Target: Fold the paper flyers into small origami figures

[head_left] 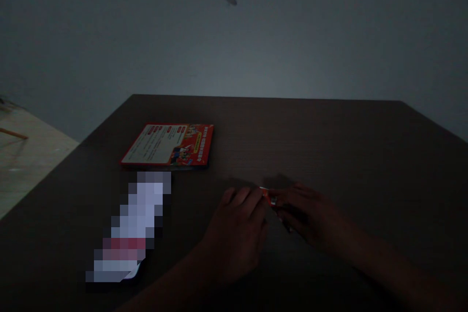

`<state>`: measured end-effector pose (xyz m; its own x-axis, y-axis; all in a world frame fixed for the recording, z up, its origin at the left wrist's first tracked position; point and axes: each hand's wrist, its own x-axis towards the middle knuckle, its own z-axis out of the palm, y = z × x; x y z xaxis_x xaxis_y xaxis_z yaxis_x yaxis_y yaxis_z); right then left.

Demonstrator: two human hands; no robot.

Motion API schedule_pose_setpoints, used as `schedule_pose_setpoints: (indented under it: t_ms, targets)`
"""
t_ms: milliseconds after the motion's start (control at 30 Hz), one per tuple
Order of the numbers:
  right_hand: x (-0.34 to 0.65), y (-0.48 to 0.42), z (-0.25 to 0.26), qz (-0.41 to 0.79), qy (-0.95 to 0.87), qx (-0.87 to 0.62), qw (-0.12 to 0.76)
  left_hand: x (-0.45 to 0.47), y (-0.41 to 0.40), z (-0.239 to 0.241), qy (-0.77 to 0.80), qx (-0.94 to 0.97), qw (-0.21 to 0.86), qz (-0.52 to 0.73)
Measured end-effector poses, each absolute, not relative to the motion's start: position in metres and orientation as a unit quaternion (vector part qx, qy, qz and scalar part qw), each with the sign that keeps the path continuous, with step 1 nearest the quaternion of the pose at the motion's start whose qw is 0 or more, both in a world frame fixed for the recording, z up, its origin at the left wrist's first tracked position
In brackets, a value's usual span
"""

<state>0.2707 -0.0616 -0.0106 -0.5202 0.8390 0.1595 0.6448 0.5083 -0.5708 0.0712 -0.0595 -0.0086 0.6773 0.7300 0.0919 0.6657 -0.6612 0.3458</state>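
Observation:
The scene is very dark. Both my hands rest on a dark wooden table [329,136] near its front middle. My left hand [237,229] lies with its fingers curled together, fingertips at a small red and white object [269,197]. My right hand [305,214] meets it from the right, fingers pinched on the same small object. What the object is I cannot make out; most of it is hidden between the fingertips.
A red and white printed box or booklet [170,145] lies flat at the left middle of the table. A blurred-out white sheet [131,226] lies in front of it, near the left edge. A pale wall stands behind; light floor shows at far left.

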Motion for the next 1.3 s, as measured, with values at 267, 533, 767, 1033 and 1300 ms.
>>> schedule_pose_setpoints:
  t_ms: [267,533,767,1033,1300]
  targets:
    - [0.271,-0.063,-0.011,0.22,-0.848,-0.437,0.205,0.073,-0.062,-0.003,0.386,0.911,0.126,0.075]
    - [0.273,-0.063,-0.011,0.229,-0.846,-0.434,0.206,0.068,-0.064,-0.009,0.393,0.906,0.126,0.091]
    - [0.274,-0.064,-0.013,0.241,-0.838,-0.44,0.214,0.072,-0.061,-0.008,0.384,0.901,0.165,0.111]
    - [0.279,-0.061,-0.01,0.257,-0.829,-0.432,0.246,0.073,-0.06,-0.01,0.414,0.89,0.147,0.121]
    - [0.297,-0.056,-0.009,0.222,-0.806,-0.483,0.26,0.072,-0.054,-0.012,0.458,0.871,0.124,0.128]
